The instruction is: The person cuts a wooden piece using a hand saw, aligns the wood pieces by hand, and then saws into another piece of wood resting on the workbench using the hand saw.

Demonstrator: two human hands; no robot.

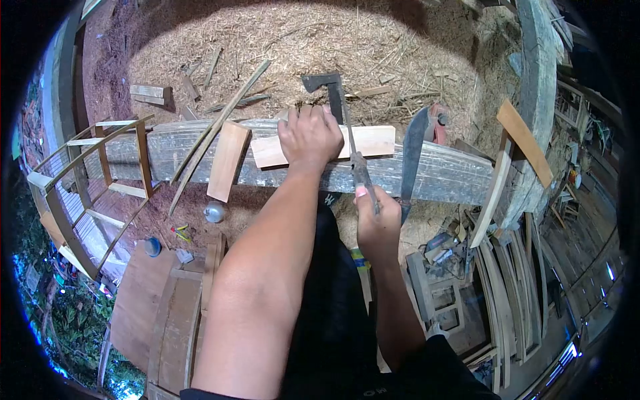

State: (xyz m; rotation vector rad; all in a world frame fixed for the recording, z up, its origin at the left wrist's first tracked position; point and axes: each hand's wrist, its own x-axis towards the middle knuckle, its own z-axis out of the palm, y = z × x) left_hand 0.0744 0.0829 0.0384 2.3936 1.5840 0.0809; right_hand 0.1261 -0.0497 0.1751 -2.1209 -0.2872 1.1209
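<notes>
My left hand (pixel 311 135) presses down on a pale wooden board (pixel 372 141), its fingers curled over the far edge. The board lies across a weathered beam (pixel 287 177). In my right hand (pixel 380 217) is the handle of a handsaw (pixel 361 172), closed in my fingers. Its narrow blade, seen nearly edge-on, crosses the board just right of my left hand. Beyond the board is a dark hatchet-shaped piece (pixel 321 81), partly hidden by the saw. A machete (pixel 414 147) rests on the beam to the right. Left of the board lies another short board (pixel 229 160).
Long thin strips (pixel 220 123) lean across the beam. A slatted wooden frame (pixel 107 167) stands at the left, a post (pixel 537 120) at the right. Wood shavings (pixel 267 40) cover the ground. Curved wood pieces (pixel 510 293) and a red tool (pixel 437 120) lie at the right.
</notes>
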